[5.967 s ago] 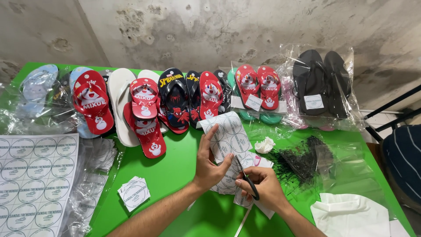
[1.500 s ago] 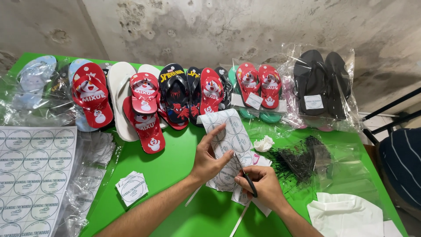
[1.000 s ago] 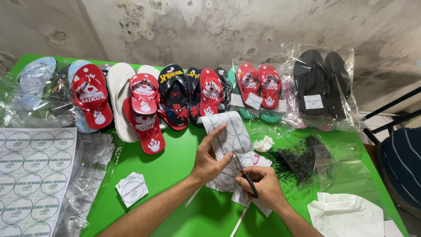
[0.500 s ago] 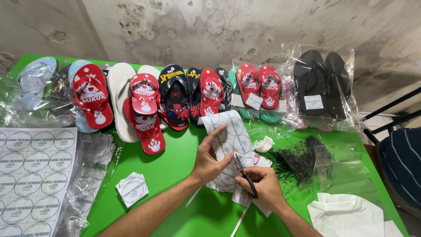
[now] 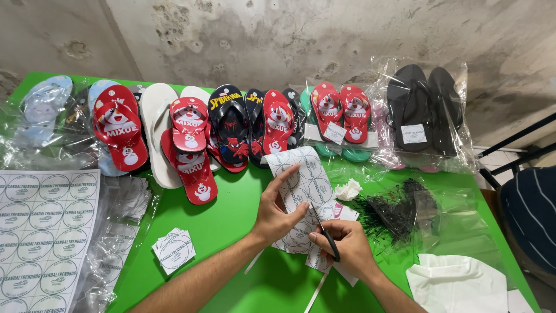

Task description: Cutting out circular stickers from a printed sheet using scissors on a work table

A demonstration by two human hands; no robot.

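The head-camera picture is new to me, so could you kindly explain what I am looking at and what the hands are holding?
There is no machine here: a person wears one camera on the head, looking down at their own two bare hands over a green table.

The left hand holds a strip of round paper labels. The right hand holds black-handled scissors, blades set against that strip.

Along the back lie flip-flops in a row: red cartoon pairs, a dark pair, and a black pair in a clear bag. At left lies a full sheet of round labels, near it a small stack of cut labels. At right lie black plastic ties.
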